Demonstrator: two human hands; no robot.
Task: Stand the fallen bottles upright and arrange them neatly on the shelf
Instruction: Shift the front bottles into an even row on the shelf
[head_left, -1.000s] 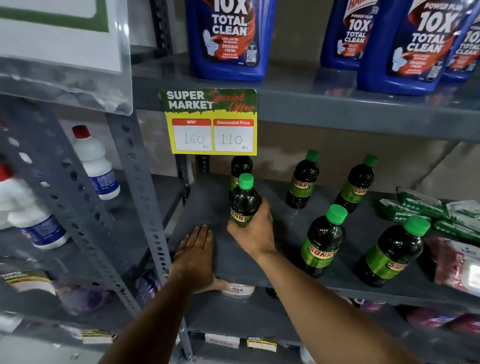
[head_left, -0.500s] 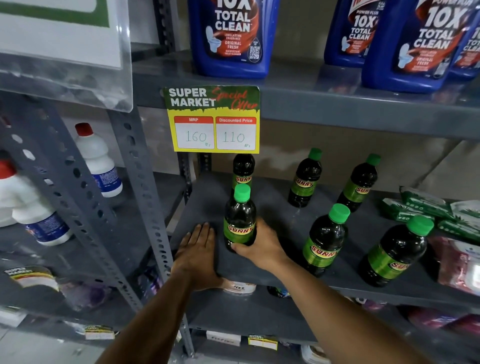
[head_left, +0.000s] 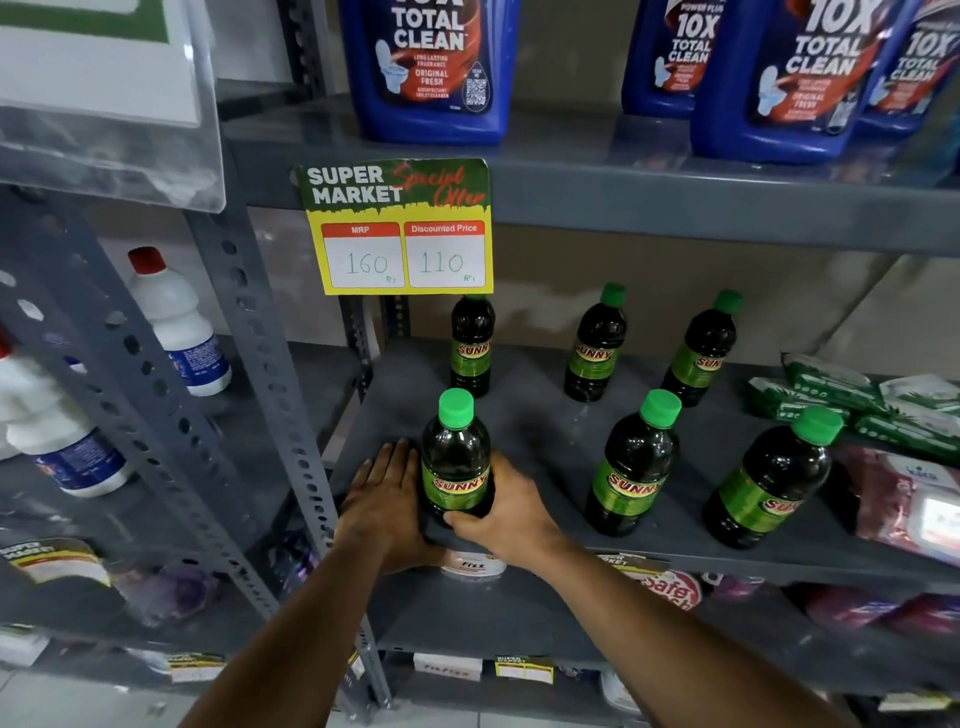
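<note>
Several dark Sunny bottles with green caps stand upright on the grey shelf. My right hand grips the base of the front-left bottle, which stands upright near the shelf's front edge. Flat on the shelf, my left hand rests with its fingers against that bottle's left side. Two more bottles stand in the front row, one in the middle and one at the right. Three stand in the back row, at the left, middle and right.
A yellow price tag hangs from the shelf above, where blue cleaner jugs stand. Green and pink packets lie at the shelf's right end. White bottles with red caps stand on the left rack behind a perforated post.
My right hand has brought the front-left bottle forward and down from a tilt to upright at the shelf's front edge. My left hand stayed flat and now touches the bottle.
</note>
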